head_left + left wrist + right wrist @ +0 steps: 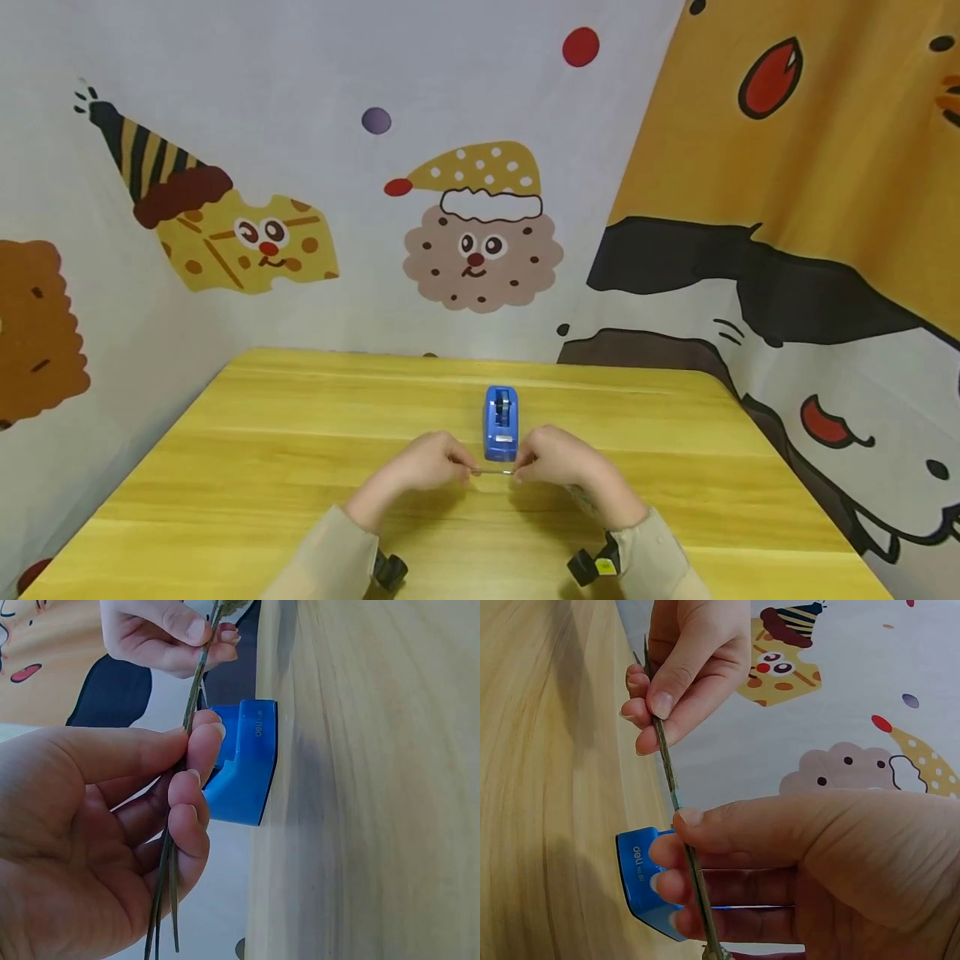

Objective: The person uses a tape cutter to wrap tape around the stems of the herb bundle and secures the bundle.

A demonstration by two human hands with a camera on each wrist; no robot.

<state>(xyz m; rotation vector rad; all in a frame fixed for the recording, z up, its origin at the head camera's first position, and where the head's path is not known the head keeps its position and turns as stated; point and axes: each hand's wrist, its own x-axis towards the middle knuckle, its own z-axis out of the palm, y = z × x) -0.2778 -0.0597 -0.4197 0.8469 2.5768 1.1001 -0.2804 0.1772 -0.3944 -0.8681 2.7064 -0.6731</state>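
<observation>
A thin bundle of brownish-green plant stems (196, 682) stretches between both hands, just in front of a blue tape dispenser (501, 446). My left hand (433, 460) pinches it between thumb and fingers, and several loose stem ends pass beyond that palm in the left wrist view. Farther along, my right hand (561, 455) pinches the same bundle with thumb and fingertips. Between the two grips, a shiny pale band (676, 799) shows on the stems; it may be tape. A small fuzzy greenish head (234, 606) is partly cut off at the top of the left wrist view.
The dispenser stands on a yellow wood-grain table (315, 408), behind the stems. A cloth (480, 333) printed with cartoon food hangs along the table's back edge. Dark wrist mounts (390, 571) sit under the sleeves.
</observation>
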